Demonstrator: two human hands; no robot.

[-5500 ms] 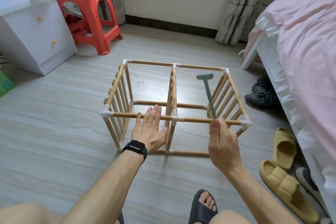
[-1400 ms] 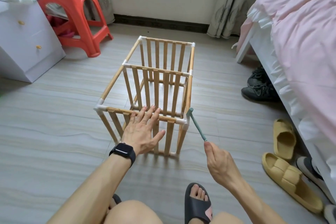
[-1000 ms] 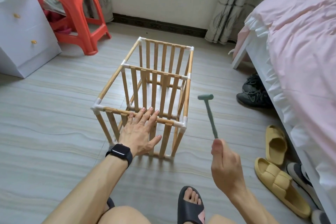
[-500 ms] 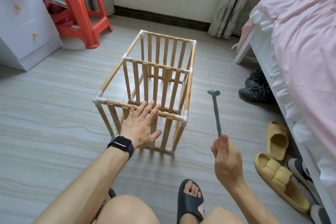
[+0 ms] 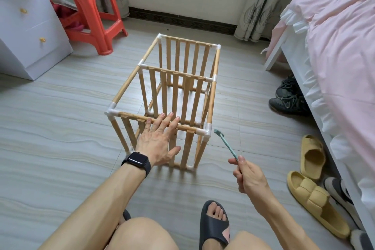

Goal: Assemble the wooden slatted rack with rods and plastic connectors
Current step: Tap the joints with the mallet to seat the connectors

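Observation:
The wooden slatted rack (image 5: pixel 176 79) stands on the floor, its rods joined by white plastic connectors. My left hand (image 5: pixel 160 140) lies flat with straight fingers on the near top rod, a black watch on its wrist. My right hand (image 5: pixel 246 174) grips the handle end of a small green mallet (image 5: pixel 225 143). The mallet's head is lowered close to the near right corner connector (image 5: pixel 207 131); whether they touch I cannot tell.
A red plastic stool (image 5: pixel 85 4) and a white drawer cabinet (image 5: pixel 30 32) stand at the back left. A bed with a pink cover (image 5: pixel 334 46) runs along the right. Black shoes (image 5: pixel 288 97) and yellow slippers (image 5: pixel 312 184) lie beside it. My sandalled foot (image 5: pixel 215 221) is below.
The rack was turned since the oldest frame. Over the last second my right hand raised the mallet, then swung its head down towards the near right corner. My left hand stayed on the rod.

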